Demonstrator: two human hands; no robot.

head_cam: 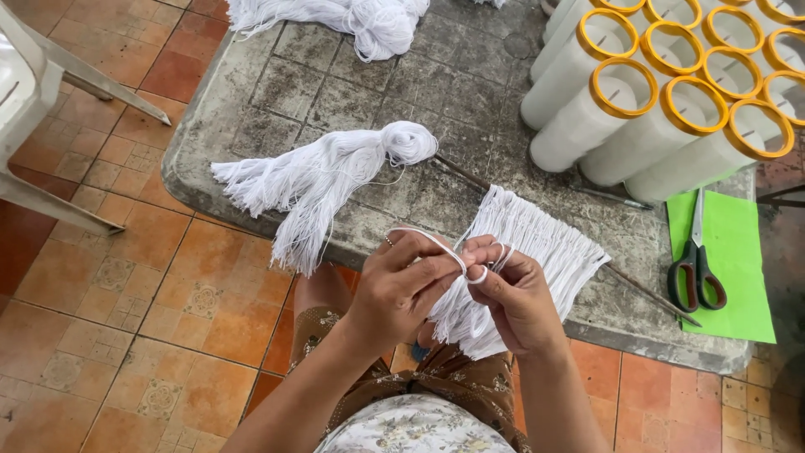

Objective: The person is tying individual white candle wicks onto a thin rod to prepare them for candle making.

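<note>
My left hand [401, 287] and my right hand [513, 295] meet over the near edge of a worn grey table [352, 92]. Both pinch a white cord loop [453, 256] that runs between their fingers and curls around a right fingertip. Under and behind my right hand hangs a row of white yarn fringe [537, 243], strung along a thin dark rod [646, 289]. A tied bundle of white yarn [323, 180] lies on the table to the left of my hands.
Several white thread cones with orange rims [662, 92] stand at the back right. Scissors [696, 264] lie on a green sheet [738, 268]. Another yarn heap [369, 21] sits at the far edge. A white plastic chair [33, 92] stands left on the tiled floor.
</note>
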